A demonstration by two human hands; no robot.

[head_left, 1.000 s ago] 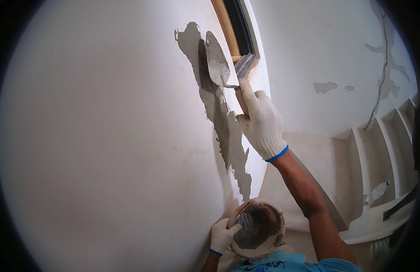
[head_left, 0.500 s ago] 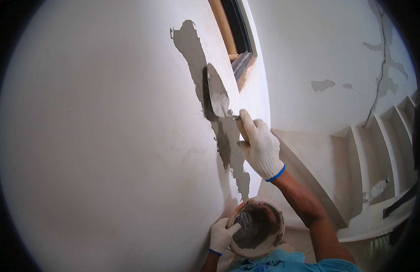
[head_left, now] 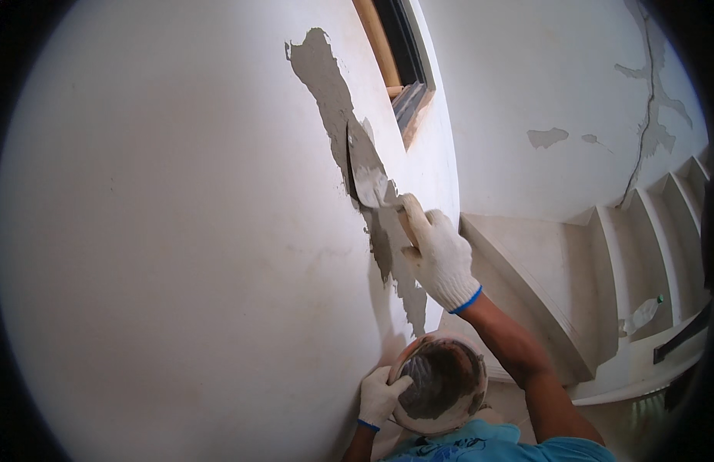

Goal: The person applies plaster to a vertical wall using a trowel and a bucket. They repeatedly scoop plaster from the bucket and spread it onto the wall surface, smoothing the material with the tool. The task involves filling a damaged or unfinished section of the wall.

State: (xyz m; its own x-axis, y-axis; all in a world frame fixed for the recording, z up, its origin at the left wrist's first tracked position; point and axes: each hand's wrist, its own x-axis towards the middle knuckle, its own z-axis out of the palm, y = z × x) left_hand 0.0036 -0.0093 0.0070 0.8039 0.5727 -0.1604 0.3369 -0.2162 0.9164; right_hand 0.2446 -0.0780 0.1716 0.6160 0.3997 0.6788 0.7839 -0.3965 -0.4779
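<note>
Right hand [head_left: 442, 258] closed round the handle of a trowel [head_left: 370, 183]
Blade tip points to eleven o'clock, over a grey patch [head_left: 388, 239] on the white wall [head_left: 180, 231]; toward seven o'clock from that hand, the left hand [head_left: 380, 396] pinches the rim of a bucket [head_left: 430, 426], thumb inside.

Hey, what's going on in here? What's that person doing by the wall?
A person in white gloves is working at a pale wall. Their right hand holds a trowel by its handle, with the blade over a long, ragged grey patch. Their left hand grips the rim of a round bucket near the patch's lower end. Over to the right are some stairs, with a clear bottle there.
</note>
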